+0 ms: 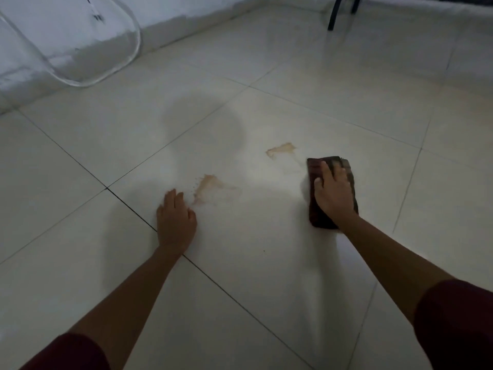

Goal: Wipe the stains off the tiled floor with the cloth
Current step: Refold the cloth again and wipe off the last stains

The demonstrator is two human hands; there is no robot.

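Tiled floor [240, 263]: pale glossy tiles with dark grout lines running diagonally across the view; dim light, soft shadows near the middle. Cloth [316, 170]: dark reddish-brown, folded into a long pad, lying flat on the floor right of centre, its far end showing a faint check pattern. Right hand [333, 193]: palm down on top of the cloth, pressing it to the tile; fingers [326, 170] stretched forward and slightly spread over the far half, not curled round the fabric, thumb at the cloth's left edge. Left hand [176, 220]: flat on bare tile left of centre, holding nothing, its fingers [173, 198] extended and close together, the heel of the hand near a grout line. Near stain [206, 186]: tan smear with small spatter dots, just beyond and to the right of the left fingertips, apart from the cloth. Far stain [281, 149]: smaller tan patch with a darker outline, just beyond and left of the cloth's far end, with a faint trail leading toward the cloth. Both stains lie on the same tile. Sleeves [453, 321]: dark maroon, at the lower corners, forearms bare. Clear curved object [106, 73]: transparent, standing at the upper left against the wall; what it is cannot be told. Wall [186, 9]: pale, along the top edge. Dark legs [334, 14]: thin, furniture-like, upper right.
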